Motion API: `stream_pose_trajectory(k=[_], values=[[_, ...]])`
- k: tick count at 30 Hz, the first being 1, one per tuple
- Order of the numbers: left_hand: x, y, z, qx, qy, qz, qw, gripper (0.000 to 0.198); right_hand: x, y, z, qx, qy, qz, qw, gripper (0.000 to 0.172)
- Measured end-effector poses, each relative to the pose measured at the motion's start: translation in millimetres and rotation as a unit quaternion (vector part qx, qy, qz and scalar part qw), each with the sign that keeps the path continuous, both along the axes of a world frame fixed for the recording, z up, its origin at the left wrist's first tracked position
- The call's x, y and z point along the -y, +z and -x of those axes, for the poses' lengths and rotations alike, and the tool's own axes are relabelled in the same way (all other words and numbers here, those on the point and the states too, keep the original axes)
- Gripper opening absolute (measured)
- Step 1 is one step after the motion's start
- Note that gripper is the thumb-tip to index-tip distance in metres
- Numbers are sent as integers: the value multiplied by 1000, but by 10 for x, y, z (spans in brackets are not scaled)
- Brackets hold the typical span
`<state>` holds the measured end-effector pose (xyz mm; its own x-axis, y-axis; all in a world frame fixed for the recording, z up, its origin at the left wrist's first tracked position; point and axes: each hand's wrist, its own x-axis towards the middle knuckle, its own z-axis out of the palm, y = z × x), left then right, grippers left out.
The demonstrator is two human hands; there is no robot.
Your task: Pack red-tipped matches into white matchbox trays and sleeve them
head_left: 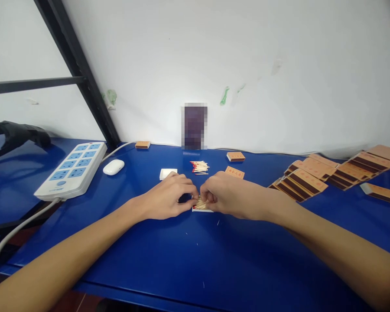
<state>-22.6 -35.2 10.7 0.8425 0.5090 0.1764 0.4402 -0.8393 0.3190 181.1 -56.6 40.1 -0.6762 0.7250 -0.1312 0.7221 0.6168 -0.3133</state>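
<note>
A small white matchbox tray (203, 210) holding matches (199, 203) lies on the blue table between my hands. My left hand (170, 196) has its thumb and index finger curled around the tray's left end. At the tray's right side, my right hand (229, 195) is closed, fingertips pinched on matches in the tray; its knuckles hide part of the tray. Beyond my hands lies a loose pile of red-tipped matches (200, 167). To its left sits another white tray (168, 173), partly behind my left hand. An orange matchbox sleeve (235, 172) lies just past my right hand.
Matchboxes stand near the wall, one at the left (142, 145) and one at the right (235, 157). Many flat matchbox sleeves (307, 180) overlap at the right, beside another matchbox (381, 193). On the left are a power strip (78, 167) and a white earphone case (113, 167).
</note>
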Motion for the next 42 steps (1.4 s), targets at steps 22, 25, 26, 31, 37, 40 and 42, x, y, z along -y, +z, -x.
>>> stream_pose_trajectory(k=[22,25,26,31,37,40,42], values=[[2,-20,56,-9,-54,-78,995,21,15,100,16,-27,19,35,999,12],[9,-12,51,-11,-55,-81,995,21,10,137,-4,-39,14,49,998,12],[12,-10,50,-10,-55,-83,995,21,3,155,-20,-40,1,48,998,10],[23,-5,40,4,-61,-75,995,23,-56,170,-88,-23,-39,8,999,13],[12,-21,51,5,-31,-59,998,24,-93,69,-41,2,19,-5,1000,10],[1,-37,60,-6,-12,-56,998,29,-108,25,-39,-11,35,3,999,9],[-3,-44,64,-9,-8,-58,998,31,-112,8,-45,-14,37,4,999,9]])
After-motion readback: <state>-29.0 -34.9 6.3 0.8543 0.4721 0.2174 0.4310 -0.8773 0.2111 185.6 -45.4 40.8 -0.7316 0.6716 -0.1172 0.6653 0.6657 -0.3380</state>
